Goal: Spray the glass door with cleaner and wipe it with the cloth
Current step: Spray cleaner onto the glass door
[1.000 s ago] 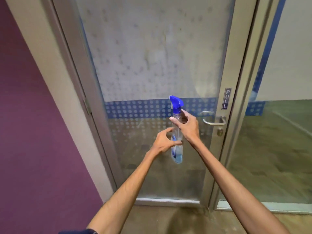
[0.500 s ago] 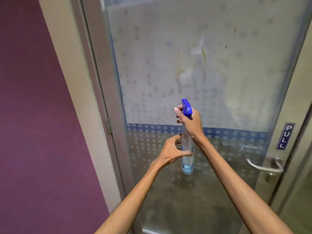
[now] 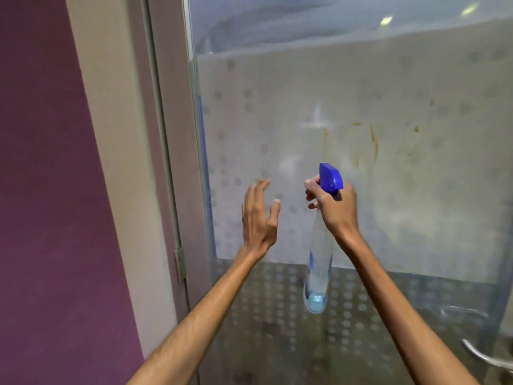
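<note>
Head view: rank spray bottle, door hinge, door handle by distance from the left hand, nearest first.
From the left hand:
1. Spray bottle, just to its right, held in the right hand.
2. Door hinge, lower left on the frame.
3. Door handle, far lower right at the picture's edge.

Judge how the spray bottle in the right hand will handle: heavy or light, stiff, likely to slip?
Probably light: the clear spray bottle shows liquid only near its base. Likely bottom-weighted, since it hangs below the right hand, which grips its neck under the blue trigger head. The smooth plastic may be slippery if wet.
</note>
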Motion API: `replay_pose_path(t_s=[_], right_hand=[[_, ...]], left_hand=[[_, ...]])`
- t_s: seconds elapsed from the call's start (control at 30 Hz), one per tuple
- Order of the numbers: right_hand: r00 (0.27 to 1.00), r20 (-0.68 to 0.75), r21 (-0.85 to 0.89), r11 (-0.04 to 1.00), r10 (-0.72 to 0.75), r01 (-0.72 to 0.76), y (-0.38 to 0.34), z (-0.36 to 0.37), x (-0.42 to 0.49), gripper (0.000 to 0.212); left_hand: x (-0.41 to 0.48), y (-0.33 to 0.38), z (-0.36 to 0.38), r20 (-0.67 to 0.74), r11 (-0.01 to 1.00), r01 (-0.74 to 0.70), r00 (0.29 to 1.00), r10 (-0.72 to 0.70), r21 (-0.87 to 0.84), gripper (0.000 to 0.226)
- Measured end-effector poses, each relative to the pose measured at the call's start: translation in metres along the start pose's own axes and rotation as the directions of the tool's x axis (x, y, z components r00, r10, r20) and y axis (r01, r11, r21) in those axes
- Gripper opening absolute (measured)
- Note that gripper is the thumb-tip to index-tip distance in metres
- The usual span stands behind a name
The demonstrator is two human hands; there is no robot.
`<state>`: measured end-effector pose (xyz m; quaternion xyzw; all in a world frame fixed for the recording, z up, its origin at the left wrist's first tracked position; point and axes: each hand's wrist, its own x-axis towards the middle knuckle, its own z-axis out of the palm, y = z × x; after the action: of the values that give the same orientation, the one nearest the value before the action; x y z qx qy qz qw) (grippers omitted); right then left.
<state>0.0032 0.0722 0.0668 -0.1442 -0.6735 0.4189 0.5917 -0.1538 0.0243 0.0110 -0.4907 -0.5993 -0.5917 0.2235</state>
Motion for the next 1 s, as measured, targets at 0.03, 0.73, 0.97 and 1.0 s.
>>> replay_pose_path(t_s=[0.03, 0.73, 0.97, 1.0], right_hand=[[0.999, -0.04, 0.0, 1.0, -0.015, 0.015, -0.008, -0.002, 0.006, 0.019], [0.961, -0.264, -0.173, 0.984, -0.079, 0.034, -0.062, -0.067, 0.049, 0.009], [0.959, -0.28, -0.193, 0.981, -0.042, -0.014, -0.058, -0.09, 0.058, 0.019], [0.957, -0.289, -0.214, 0.976, -0.035, -0.029, -0.057, -0.092, 0.059, 0.024]], left_hand=[[0.017, -0.003, 0.0, -0.022, 0.997, -0.026, 0.999, 0.028, 0.077, 0.062], [0.125, 0.004, 0.064, -0.024, 0.867, -0.251, 0.957, 0.289, 0.429, 0.071], [0.124, 0.002, 0.065, -0.05, 0.87, -0.239, 0.957, 0.287, 0.431, 0.075], [0.123, 0.003, 0.065, -0.053, 0.873, -0.232, 0.958, 0.28, 0.429, 0.076]])
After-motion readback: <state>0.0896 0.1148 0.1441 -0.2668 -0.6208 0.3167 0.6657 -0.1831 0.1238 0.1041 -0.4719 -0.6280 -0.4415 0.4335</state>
